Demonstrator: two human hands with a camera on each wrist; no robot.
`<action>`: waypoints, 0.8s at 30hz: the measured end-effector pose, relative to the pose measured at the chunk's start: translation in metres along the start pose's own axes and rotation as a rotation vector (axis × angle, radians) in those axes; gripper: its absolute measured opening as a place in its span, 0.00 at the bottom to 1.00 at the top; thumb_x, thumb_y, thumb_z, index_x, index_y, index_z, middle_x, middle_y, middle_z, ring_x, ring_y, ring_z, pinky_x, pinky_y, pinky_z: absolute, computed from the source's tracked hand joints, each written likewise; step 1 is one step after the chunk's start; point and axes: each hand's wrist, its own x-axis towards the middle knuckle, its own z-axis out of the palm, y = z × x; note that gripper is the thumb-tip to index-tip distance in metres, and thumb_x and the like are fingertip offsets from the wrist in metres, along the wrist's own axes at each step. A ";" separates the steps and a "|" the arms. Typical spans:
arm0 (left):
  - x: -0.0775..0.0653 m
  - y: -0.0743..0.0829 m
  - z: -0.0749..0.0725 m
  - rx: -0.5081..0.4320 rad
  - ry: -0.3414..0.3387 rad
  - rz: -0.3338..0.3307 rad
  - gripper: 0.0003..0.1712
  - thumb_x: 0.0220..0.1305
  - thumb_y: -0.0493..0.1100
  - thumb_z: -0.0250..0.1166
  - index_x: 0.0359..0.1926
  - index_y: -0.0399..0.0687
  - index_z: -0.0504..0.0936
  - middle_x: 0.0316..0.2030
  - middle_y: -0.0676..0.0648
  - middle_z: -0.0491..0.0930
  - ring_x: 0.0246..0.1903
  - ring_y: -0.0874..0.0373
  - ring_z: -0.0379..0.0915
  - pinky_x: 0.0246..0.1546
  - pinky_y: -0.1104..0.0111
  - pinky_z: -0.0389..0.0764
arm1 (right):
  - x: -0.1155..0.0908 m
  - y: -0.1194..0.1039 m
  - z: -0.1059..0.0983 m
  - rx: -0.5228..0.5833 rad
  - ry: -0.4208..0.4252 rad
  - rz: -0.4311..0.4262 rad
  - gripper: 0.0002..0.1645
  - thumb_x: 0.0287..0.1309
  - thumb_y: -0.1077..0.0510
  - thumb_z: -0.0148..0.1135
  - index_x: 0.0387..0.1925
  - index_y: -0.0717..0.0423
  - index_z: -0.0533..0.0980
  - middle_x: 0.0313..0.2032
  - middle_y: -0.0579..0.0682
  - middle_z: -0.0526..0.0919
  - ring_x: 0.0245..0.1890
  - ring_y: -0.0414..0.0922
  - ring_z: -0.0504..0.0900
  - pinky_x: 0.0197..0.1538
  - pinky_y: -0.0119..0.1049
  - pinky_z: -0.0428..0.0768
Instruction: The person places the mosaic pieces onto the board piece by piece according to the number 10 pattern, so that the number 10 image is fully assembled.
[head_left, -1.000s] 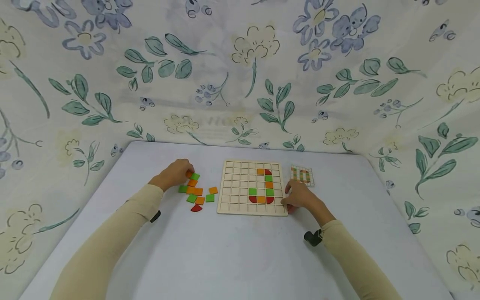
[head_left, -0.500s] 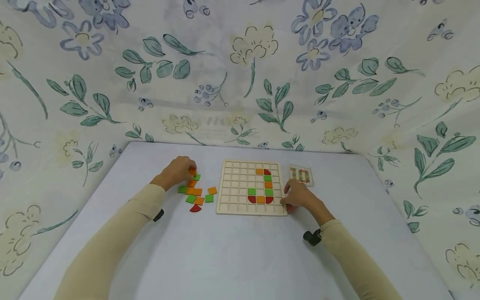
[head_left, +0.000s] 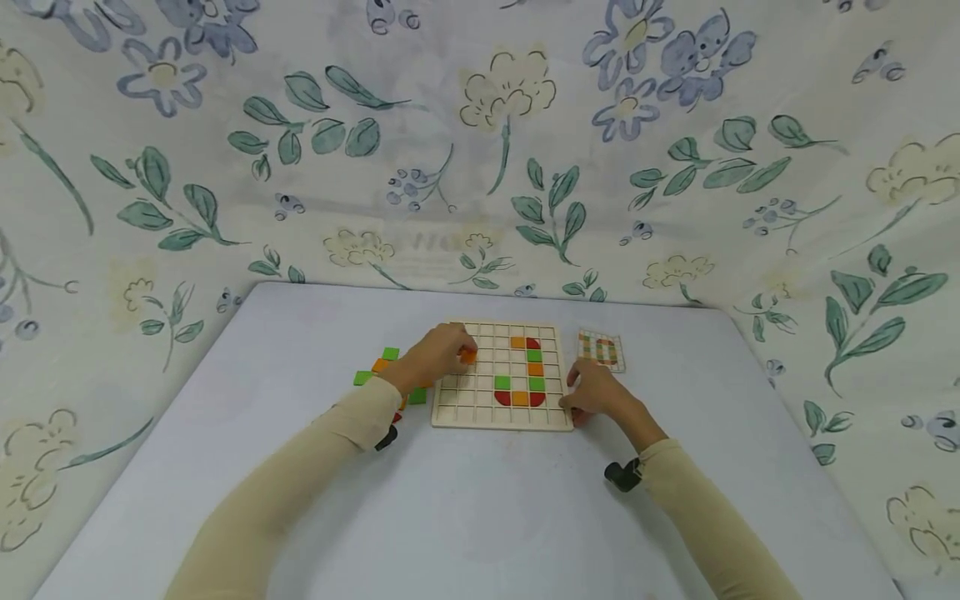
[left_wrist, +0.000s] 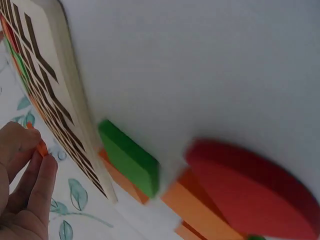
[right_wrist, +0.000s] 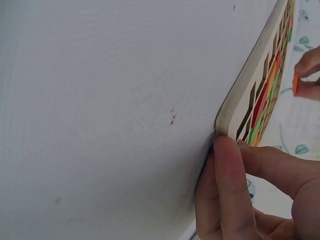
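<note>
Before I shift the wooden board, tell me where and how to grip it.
Probably best at the middle of the near edge, from the near side, thumb on top: the wooden board lies flat, its thick edge faces that way, with no tile against it. A green tile lies by the left edge; the right hand is at the right.

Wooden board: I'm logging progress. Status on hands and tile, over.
Left hand pinches orange tile over wooden board. Right hand grips board's near right corner. Left arm partly hides loose tiles.

A white table (head_left: 487, 508) stands before a pale backdrop (head_left: 442, 108) printed with blue flowers (head_left: 163, 75) and green leaves (head_left: 363, 137).
</note>
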 end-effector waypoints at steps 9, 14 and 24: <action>0.022 0.031 0.022 0.013 -0.007 0.047 0.15 0.55 0.35 0.73 0.45 0.38 0.86 0.37 0.47 0.79 0.37 0.55 0.70 0.43 0.65 0.76 | 0.002 0.003 0.000 0.028 -0.011 -0.014 0.23 0.53 0.60 0.72 0.46 0.63 0.71 0.24 0.55 0.81 0.19 0.45 0.83 0.24 0.34 0.81; 0.026 0.032 0.028 0.015 -0.003 0.033 0.14 0.55 0.35 0.73 0.45 0.39 0.87 0.35 0.48 0.79 0.37 0.54 0.70 0.44 0.65 0.75 | 0.002 0.003 0.001 0.027 -0.014 -0.015 0.23 0.53 0.60 0.72 0.46 0.63 0.71 0.24 0.55 0.81 0.19 0.45 0.83 0.24 0.34 0.81; 0.030 0.034 0.029 0.012 -0.004 0.003 0.14 0.57 0.35 0.71 0.46 0.38 0.87 0.39 0.47 0.83 0.40 0.54 0.74 0.46 0.65 0.77 | 0.002 0.002 -0.001 0.036 -0.020 -0.012 0.23 0.52 0.61 0.72 0.46 0.64 0.71 0.24 0.55 0.81 0.19 0.45 0.83 0.25 0.34 0.81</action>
